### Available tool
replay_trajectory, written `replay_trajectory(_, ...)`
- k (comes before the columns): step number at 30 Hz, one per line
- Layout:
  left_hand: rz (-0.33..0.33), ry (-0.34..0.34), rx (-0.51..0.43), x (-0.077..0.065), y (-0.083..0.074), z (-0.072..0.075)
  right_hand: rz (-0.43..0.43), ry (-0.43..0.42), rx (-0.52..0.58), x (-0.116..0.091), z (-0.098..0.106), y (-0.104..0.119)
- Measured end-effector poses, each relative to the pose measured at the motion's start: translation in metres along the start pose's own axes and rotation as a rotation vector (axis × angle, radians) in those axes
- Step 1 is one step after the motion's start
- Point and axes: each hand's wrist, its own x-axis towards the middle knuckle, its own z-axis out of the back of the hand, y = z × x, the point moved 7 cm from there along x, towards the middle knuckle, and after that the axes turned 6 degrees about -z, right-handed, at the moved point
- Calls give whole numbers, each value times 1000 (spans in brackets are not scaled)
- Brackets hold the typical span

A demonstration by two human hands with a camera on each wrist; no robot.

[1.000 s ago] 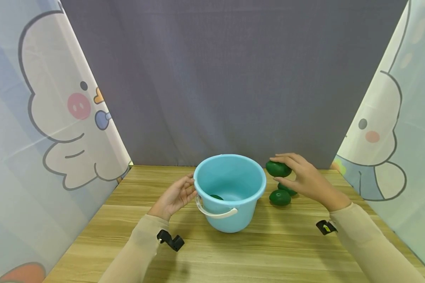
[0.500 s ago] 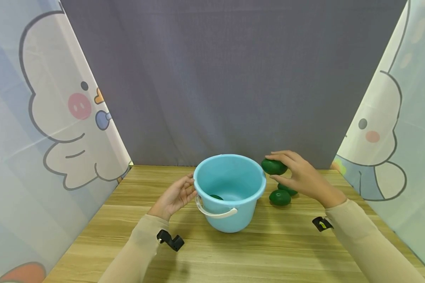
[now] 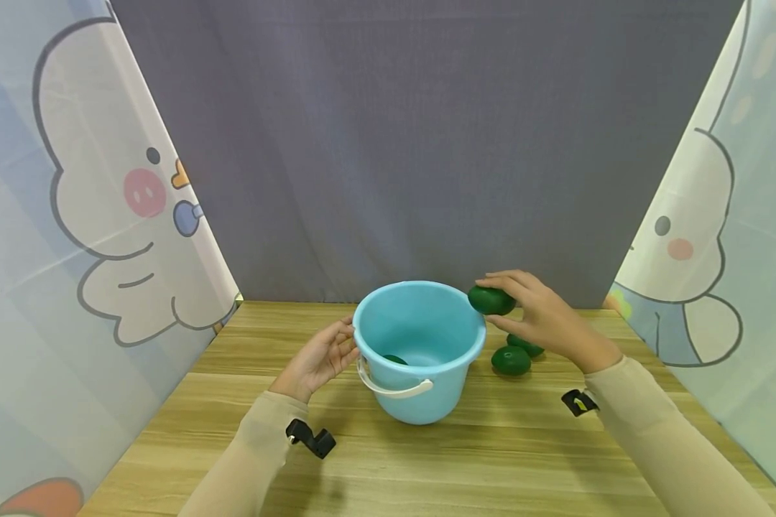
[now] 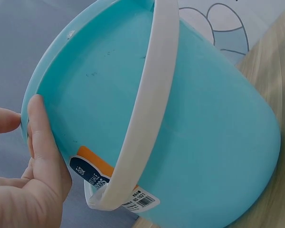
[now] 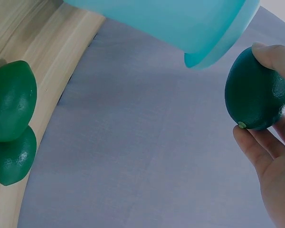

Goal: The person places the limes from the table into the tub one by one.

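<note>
A light blue bucket (image 3: 420, 391) with a white handle (image 3: 394, 393) stands upright on the wooden table. My left hand (image 3: 323, 361) holds its left rim; in the left wrist view the thumb (image 4: 4, 119) is at the rim's edge and the fingers (image 4: 40, 123) lie against the outer wall. Inside the bucket part of a dark green avocado (image 3: 396, 360) shows. My right hand (image 3: 543, 316) grips another avocado (image 3: 490, 300) between thumb and fingers, overlapping the bucket's right rim in the head view; the right wrist view shows this avocado (image 5: 256, 90) beside the rim.
Two more avocados, a nearer one (image 3: 511, 360) and one behind it (image 3: 526, 345), lie on the wooden table (image 3: 375, 467) to the bucket's right. A grey curtain (image 3: 420, 143) hangs behind the table, with cartoon-printed cloths (image 3: 136, 251) at both sides.
My right hand has moved left and slightly up with its avocado, from beside the bucket to its right rim. The left hand and the bucket have stayed in place.
</note>
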Motion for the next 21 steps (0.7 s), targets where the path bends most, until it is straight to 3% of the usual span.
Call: replay_trajectory(21, -5, 1, -1, 1, 1, -1, 8, 9, 19, 11, -10, 6)
